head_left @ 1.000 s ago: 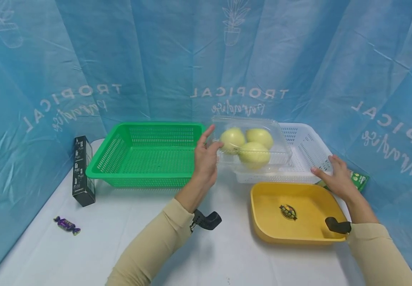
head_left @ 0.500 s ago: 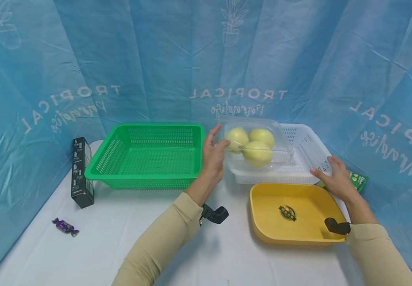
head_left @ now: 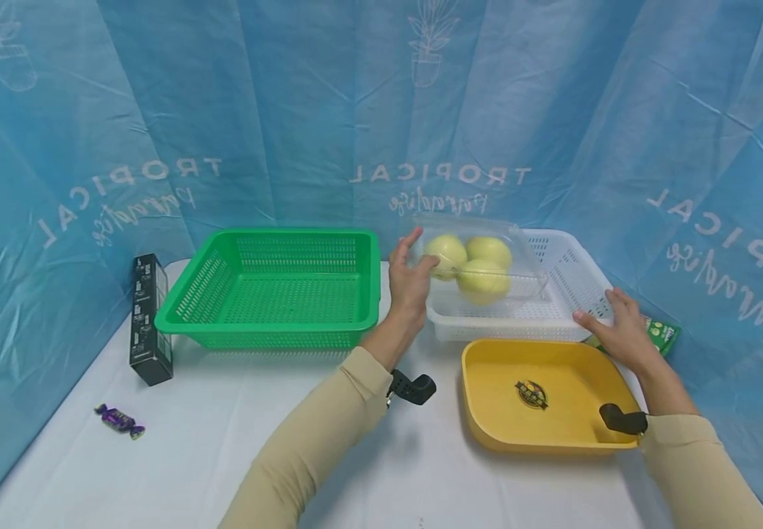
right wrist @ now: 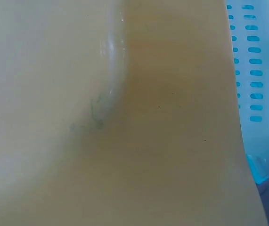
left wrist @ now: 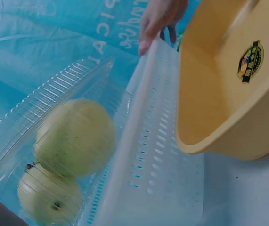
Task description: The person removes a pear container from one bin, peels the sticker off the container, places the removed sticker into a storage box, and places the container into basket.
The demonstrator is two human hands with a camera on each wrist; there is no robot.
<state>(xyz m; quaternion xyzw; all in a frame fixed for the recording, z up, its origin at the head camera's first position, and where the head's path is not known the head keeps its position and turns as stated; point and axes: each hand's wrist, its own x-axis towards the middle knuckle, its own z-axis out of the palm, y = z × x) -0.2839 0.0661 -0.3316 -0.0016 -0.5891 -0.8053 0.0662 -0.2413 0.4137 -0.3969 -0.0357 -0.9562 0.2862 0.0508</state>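
Observation:
My left hand (head_left: 411,283) grips the left end of a clear plastic box (head_left: 530,268) holding three yellow-green apples (head_left: 484,279). The box is over the white basket (head_left: 507,328), slightly tilted; whether it touches the basket floor I cannot tell. Two of the apples (left wrist: 75,136) show through the clear plastic in the left wrist view. At the basket's right end, my right hand (head_left: 626,334) holds the rim, thumb on the inner side. The right wrist view shows mostly the yellow tub (right wrist: 172,117), with the white basket (right wrist: 261,94) at the right edge.
In front of the white basket stands the yellow tub (head_left: 580,389). A green perforated basket (head_left: 289,338) is to the left, beside an upright black box (head_left: 150,323). A purple-wrapped candy (head_left: 119,419) lies front left. A green packet (head_left: 662,334) shows behind my right hand.
My left hand has moved the clear box of apples to the right, further over the white basket. My right hand has stayed on the basket's rim.

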